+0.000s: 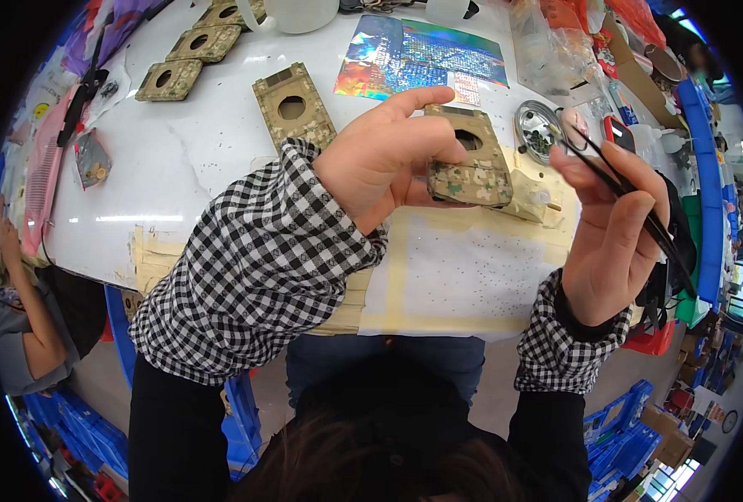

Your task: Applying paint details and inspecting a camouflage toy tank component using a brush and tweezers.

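A camouflage toy tank hull (pixel 476 174) with a round hole in its top is gripped by my left hand (pixel 397 155), thumb and forefinger along its side. Black tweezers (pixel 622 184) lie between the thumb and fingers of my right hand (pixel 618 226), their tips apart and pointing up and left. Close to those tips is a round clear dish (pixel 537 130) with small dark green bits in it. Another camouflage hull (pixel 298 100) rests on the table behind my left wrist. Whether the tweezer tips hold anything is too small to tell.
Several more hulls (pixel 169 79) line the far left. A shiny holographic sheet (pixel 422 54) lies at the back, near a white mug (pixel 300 12). White paper (pixel 472 268) with scattered specks is taped at the front edge. A pink comb-like object (pixel 45 171) is left. Another person's arm (pixel 33 293) shows far left.
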A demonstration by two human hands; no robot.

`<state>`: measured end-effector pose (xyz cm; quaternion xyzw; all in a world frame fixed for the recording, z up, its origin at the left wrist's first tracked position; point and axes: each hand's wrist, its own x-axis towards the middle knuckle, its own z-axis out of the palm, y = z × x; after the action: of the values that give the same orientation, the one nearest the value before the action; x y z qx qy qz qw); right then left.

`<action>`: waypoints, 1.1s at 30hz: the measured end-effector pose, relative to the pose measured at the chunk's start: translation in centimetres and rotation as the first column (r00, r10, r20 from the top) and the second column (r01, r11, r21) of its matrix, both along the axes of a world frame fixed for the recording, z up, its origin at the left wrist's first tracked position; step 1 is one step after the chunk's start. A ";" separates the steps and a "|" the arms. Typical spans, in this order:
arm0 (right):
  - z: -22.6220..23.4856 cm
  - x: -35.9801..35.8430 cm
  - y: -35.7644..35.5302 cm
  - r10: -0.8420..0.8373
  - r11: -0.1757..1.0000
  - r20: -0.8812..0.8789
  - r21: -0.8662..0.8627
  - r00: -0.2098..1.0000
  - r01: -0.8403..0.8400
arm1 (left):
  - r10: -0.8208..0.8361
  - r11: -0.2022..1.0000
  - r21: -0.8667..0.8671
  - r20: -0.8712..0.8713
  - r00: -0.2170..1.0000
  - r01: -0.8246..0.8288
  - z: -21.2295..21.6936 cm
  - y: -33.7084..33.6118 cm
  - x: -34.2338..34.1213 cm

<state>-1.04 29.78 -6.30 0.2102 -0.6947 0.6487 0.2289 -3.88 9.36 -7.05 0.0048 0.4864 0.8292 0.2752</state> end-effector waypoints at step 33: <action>0.0 1.1 -0.4 -0.068 0.961 -0.114 0.261 0.991 0.096 | -0.056 0.998 0.014 -0.014 0.998 0.056 -0.2 0.2 0.1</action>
<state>0.09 29.40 -6.28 0.2432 -0.7707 0.5279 0.2610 -3.75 9.53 -7.21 0.0259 0.4819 0.8246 0.2951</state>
